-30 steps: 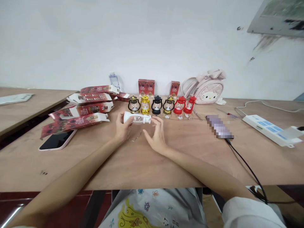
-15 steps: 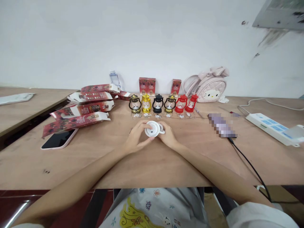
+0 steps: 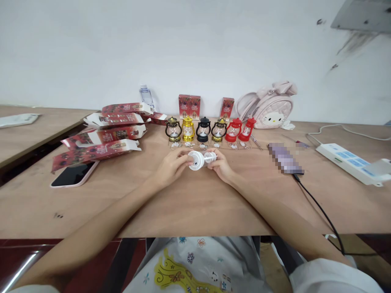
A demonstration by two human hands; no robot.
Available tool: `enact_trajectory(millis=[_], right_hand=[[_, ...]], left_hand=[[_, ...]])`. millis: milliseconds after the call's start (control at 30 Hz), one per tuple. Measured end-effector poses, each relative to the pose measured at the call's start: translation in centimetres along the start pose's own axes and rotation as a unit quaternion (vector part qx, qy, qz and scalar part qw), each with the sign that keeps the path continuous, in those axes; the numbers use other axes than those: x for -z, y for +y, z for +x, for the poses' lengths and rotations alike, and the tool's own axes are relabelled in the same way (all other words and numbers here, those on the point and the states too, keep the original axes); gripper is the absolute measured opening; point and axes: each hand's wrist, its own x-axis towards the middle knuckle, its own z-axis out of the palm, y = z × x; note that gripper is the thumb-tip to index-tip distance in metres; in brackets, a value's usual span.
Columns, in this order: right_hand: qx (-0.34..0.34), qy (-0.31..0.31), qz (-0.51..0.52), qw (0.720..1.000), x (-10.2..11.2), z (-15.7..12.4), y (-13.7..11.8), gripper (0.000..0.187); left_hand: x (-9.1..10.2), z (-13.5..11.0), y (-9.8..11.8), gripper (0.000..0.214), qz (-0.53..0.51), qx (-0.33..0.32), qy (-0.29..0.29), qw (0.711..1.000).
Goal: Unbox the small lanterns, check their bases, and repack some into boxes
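Between my two hands is a small white lantern, tipped over so that its round base with a small dark spot faces me. My left hand grips the rim of the base with thumb and fingers. At the other end, my right hand pinches the top and handle part. Just beyond stands a row of lanterns: a bronze-coloured one, a gold one, a black one, another bronze-coloured one and two red ones. Small wire hooks with white tags lie before them.
Opened red boxes lie at the left, partly over a phone. Upright red boxes, a clear bottle and a pink bag stand by the wall. At right are a cabled phone and a power strip.
The white lantern has turned so its narrower top and handle now show at the right. My right hand has shifted to that end, and my left fingers have closed on the base rim.
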Motion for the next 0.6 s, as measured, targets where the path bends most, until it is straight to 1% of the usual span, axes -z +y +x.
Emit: enact_trajectory(millis=[100,167,333,433,500,600], right_hand=[[-0.031,-0.047,0.056,0.997,0.6,0.2,-0.7,0.035],[-0.052,-0.056,0.072,0.994,0.8,0.2,-0.9,0.031],[-0.057,-0.039,0.068,0.995,0.6,0.2,-0.8,0.032],[-0.052,-0.022,0.064,0.996,0.2,0.2,-0.5,0.033],[-0.052,-0.012,0.070,0.996,0.1,0.2,-0.5,0.033],[-0.055,-0.007,0.092,0.994,0.1,0.3,-0.5,0.034]], left_hand=[[0.0,0.0,-0.3,0.019,-0.005,0.022,-0.001,1.000],[0.0,0.0,-0.3,0.019,-0.009,0.042,-0.003,0.999],[-0.6,-0.2,-0.3,0.016,-0.010,0.066,-0.007,0.998],[-1.0,-0.4,-0.1,0.015,-0.040,0.094,-0.007,0.995],[-1.0,-0.4,0.0,0.014,-0.070,0.127,-0.006,0.989],[-0.3,-0.1,-0.2,0.014,-0.124,0.189,0.017,0.974]])
